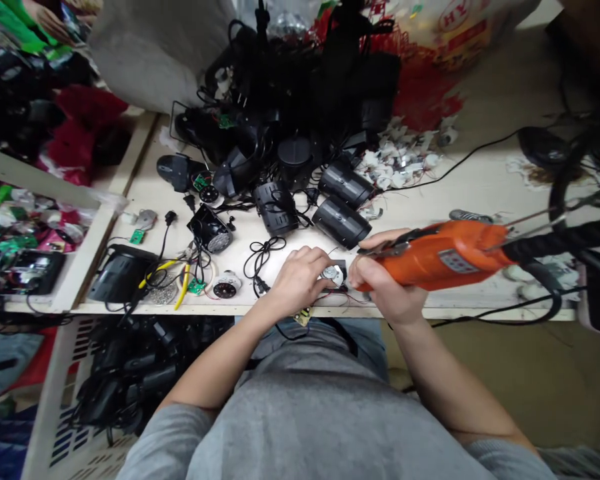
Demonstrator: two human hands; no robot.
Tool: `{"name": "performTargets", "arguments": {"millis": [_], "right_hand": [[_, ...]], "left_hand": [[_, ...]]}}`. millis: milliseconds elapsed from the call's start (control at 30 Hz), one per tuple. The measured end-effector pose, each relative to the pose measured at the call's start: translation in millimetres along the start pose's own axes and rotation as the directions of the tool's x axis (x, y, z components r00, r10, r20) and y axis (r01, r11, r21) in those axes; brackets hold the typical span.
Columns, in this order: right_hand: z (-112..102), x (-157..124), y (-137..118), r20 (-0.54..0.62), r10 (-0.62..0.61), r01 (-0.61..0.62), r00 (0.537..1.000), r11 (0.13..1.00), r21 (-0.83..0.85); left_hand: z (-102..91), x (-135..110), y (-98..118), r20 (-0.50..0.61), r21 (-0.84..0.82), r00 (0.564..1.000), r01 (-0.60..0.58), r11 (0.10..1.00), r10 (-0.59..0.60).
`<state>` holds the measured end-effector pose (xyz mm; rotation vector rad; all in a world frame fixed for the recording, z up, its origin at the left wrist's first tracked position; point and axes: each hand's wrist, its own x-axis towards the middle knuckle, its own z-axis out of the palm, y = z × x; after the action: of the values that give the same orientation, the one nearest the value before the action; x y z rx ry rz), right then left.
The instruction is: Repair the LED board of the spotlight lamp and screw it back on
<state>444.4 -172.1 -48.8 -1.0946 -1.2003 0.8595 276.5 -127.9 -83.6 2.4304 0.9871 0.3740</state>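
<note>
My right hand [397, 293] is wrapped round an orange electric screwdriver [435, 257], which lies nearly level with its black cable running off to the right. Its tip end points left, toward a small black housing with a silvery-white part [334, 273] at the bench's front edge. My left hand [303, 277] holds that housing from the left with bent fingers. A green-yellow circuit board [303, 316] hangs on wires just below my left hand. The bit of the screwdriver is hidden by my right hand.
Black cylindrical housings [343, 222] and a pile of black parts [300, 100] lie beyond my hands. Yellow-handled pliers [183, 287], a round motor part [227, 285] and a black case [123, 275] are to the left. White parts [397, 160] are heaped behind. A basket [65, 407] stands below.
</note>
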Motion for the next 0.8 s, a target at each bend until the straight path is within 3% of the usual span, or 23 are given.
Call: {"name": "performTargets", "arguments": {"millis": [267, 433, 567, 700, 800], "right_hand": [[6, 1, 0, -0.033, -0.02, 0.019, 0.999, 1.0, -0.002], [9, 2, -1, -0.012, 0.003, -0.002, 1.0, 1.0, 0.015], [9, 2, -3, -0.024, 0.041, -0.041, 0.999, 0.999, -0.003], [3, 9, -7, -0.151, 0.011, -0.007, 0.988, 1.0, 0.028], [-13, 25, -5, -0.365, -0.085, 0.071, 0.927, 0.996, -0.053]], "left_hand": [[3.6, -2, 0, -0.039, 0.055, 0.999, -0.034, 0.998, 0.037], [-5.8, 2, 4, -0.036, -0.019, 0.999, -0.019, 1.0, 0.018], [-8.5, 0, 8, -0.121, -0.098, 0.993, -0.011, 0.995, -0.001], [-0.4, -11, 4, -0.288, -0.259, 0.956, -0.018, 0.966, -0.059], [7.5, -21, -1, -0.364, -0.434, 0.906, 0.042, 0.9, -0.218]]}}
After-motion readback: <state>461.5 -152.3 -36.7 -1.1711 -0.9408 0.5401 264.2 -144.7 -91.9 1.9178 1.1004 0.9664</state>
